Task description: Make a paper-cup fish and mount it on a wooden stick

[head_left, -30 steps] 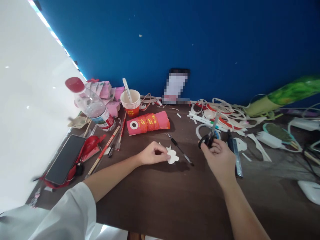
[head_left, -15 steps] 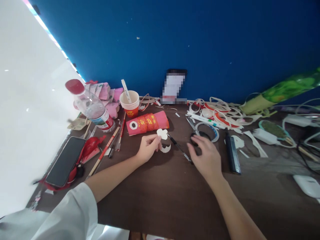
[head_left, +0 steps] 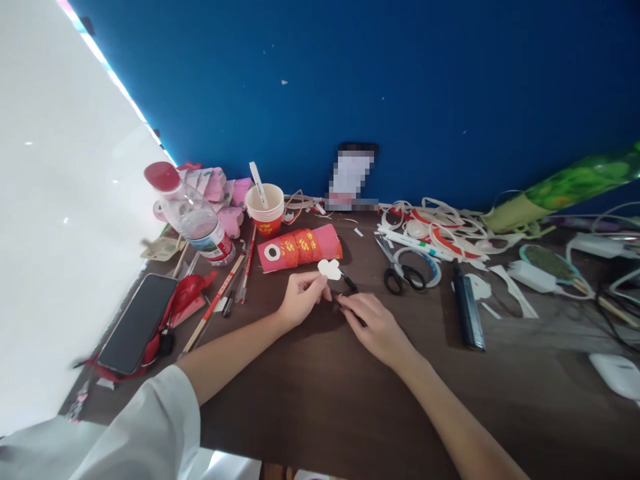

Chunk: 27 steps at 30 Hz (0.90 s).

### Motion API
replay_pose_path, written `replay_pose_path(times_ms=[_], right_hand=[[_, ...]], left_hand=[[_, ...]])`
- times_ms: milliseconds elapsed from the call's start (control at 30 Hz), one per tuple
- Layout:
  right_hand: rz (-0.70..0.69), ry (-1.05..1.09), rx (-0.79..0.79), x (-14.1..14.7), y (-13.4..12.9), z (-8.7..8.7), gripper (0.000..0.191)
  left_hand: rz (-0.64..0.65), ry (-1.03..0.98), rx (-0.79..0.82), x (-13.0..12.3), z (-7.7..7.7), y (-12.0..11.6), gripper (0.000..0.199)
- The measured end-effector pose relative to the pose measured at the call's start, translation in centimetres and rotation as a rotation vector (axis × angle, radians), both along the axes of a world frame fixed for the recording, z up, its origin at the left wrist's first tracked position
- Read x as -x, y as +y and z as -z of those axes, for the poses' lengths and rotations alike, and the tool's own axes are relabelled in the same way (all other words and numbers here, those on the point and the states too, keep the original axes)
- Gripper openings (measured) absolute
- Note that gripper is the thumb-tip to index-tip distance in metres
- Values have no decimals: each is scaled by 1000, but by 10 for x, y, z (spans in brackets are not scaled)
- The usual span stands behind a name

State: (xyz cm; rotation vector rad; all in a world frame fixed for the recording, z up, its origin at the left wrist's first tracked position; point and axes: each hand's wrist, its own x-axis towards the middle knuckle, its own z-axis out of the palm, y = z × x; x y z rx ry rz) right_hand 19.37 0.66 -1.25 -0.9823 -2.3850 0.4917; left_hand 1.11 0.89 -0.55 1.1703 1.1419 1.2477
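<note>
Between the thumb and fingers of my left hand (head_left: pixel 305 298) is a small white cloud-shaped paper cutout (head_left: pixel 329 269). My right hand (head_left: pixel 375 327) has come close to its fingertips, with the fingers closed together; what they pinch, if anything, is too small to make out. A black pen (head_left: pixel 350 284) lies partly hidden behind the right hand. Just beyond the cutout rests a pink-red paper roll (head_left: pixel 323 244) with gold characters and a white-and-black eye at one end. Scissors (head_left: pixel 404 275) with black handles lie to the right, overlapping a roll of tape (head_left: pixel 434 270).
A plastic bottle (head_left: pixel 213 240), stacked paper cups (head_left: pixel 265 212) and a dark phone (head_left: pixel 137 323) stand or lie at left. Another phone (head_left: pixel 353 175) leans on the blue wall. Paper scraps (head_left: pixel 440 230), a dark blue marker-like object (head_left: pixel 470 313) and white cables (head_left: pixel 533 275) are at right.
My right hand has moved left from over the scissors to beside my left hand. The crescent paper scrap below the cutout is no longer visible. My left hand keeps the cutout.
</note>
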Motion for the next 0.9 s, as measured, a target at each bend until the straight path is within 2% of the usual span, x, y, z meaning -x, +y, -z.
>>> replay_pose_path(times_ms=[67,100,133,200,233,267,333,433,533,633,800,900], right_hand=[[29,60,23,-5,6,-4,23],[87,89,-6,-9,11,-7,22],[180,119,-65,-12,18,-11,19],[465,175,-236,-18,31,-21,17],[562,182,-281,-20,36,-26,20],[602,190,-289,-21,40,-31,22],[520,208,-174,-16,42,-38,21],[331,265,125,3,35,-40,24],[262,378,317,23,29,-36,25],[276,440,398,31,30,-34,28],[401,549,586,29,28,-31,33],[397,623,702,27,23,-30,39]], left_hand=[[-10,4,0,0,1,0,49],[-13,6,0,0,1,0,49],[-14,9,1,0,2,1,49],[-10,13,2,0,3,1,48],[-4,13,0,0,4,1,48],[3,13,-4,0,5,2,48],[19,18,-19,0,5,2,48],[47,57,-45,-1,5,1,50],[97,114,-72,-2,4,1,52],[134,129,-80,-1,3,1,52],[149,73,-68,-3,3,2,44],[105,23,-55,-4,4,0,37]])
